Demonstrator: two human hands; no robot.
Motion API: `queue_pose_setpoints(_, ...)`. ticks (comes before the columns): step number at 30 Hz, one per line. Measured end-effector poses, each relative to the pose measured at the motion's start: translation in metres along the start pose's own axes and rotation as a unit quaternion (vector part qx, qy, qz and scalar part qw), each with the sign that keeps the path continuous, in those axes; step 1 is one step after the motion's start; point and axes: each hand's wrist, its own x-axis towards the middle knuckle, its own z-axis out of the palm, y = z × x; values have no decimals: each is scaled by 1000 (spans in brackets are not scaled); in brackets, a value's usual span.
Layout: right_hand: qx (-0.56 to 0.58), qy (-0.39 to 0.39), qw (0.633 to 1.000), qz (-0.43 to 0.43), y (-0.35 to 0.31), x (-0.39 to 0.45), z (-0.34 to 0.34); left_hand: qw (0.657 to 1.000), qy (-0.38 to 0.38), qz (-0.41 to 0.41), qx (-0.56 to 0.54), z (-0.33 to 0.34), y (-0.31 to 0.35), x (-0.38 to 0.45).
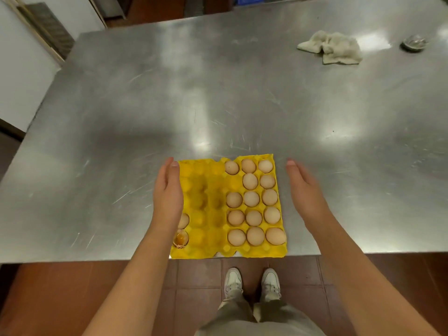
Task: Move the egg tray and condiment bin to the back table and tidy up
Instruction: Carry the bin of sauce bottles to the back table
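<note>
No writing or label can be read on anything here. The egg tray (208, 207) is a bright yellow moulded carton lying flat at the near edge of the steel table (169, 98), its front lip just over the table's rim. Its right three columns hold pale tan eggs (252, 198), with one cup in the second row from the far edge bare; the middle cups are bare and stained darker, and at the near left corner sit one whole egg and a broken shell (180, 238) showing orange yolk. The left hand (167, 190) hovers over the tray's left edge, fingers straight and together, palm turned inward, hiding part of that edge; whether it touches the carton cannot be told. The right hand (304, 187) is likewise flat and loose, holding nothing, just beside the tray's right edge with a gap of bare steel between. Well apart, at the far right, lie a crumpled pale cloth (332, 48) and a small metal dish (413, 43).
</note>
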Motion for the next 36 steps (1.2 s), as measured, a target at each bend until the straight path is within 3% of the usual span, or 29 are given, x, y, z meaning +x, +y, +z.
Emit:
queue_pose_setpoints(5,49,-40,998,-5,-39,-7,-15,995,-61,48,-58,35,58,-9)
queue_pose_setpoints(10,106,-12,994,-8,-70,-17,-34,980,-165,41,-99,71,95,-10)
queue_pose_setpoints(22,214,231,944,-94,-72,-89,-91,907,-391,44,-146,140,155,-57)
queue_pose_setpoints(36,243,419,866,-124,-1,-253,-240,784,-600,123,-97,227,178,-280)
